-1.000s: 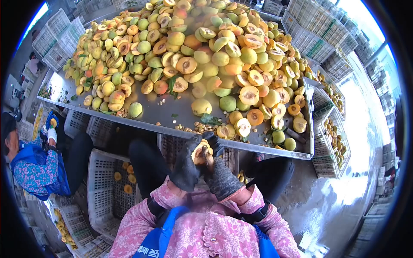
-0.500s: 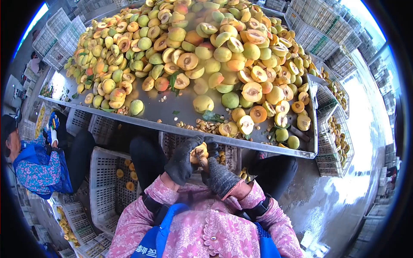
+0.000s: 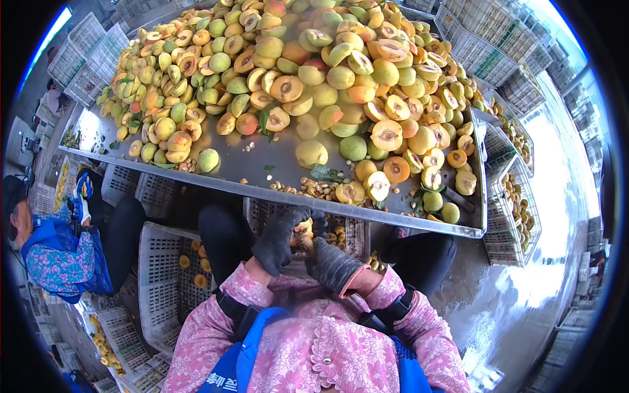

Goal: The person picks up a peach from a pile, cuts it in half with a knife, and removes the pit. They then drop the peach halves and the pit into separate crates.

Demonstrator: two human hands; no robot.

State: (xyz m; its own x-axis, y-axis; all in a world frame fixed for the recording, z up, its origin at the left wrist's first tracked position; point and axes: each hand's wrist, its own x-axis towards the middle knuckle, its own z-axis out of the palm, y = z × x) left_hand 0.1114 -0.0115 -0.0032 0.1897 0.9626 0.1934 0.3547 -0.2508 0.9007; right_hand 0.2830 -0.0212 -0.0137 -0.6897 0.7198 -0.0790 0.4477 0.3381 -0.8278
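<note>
My left hand (image 3: 278,241), in a dark grey work glove, is closed round a yellow peach piece (image 3: 304,229) in front of my lap. Close against that piece is my right hand (image 3: 335,263), also gloved, with its fingers curled. A narrow brownish thing shows between the hands, too small to name. Just beyond them runs the metal edge of a tray table (image 3: 223,185), heaped with halved yellow peaches (image 3: 286,88). Peach stones (image 3: 309,188) lie along its near edge. Under my hands stands a crate (image 3: 357,239) with peach pieces inside.
A white plastic crate (image 3: 157,288) with a few peach halves is left of my legs. Another person (image 3: 62,255) in a blue apron sits further left. Filled crates (image 3: 517,213) stand right of the table, by a wet floor (image 3: 504,308). Stacked crates (image 3: 485,42) rise behind.
Both hands have moved slightly, and less of the peach piece shows between them. The view has shifted a little; the heap of peaches looks the same.
</note>
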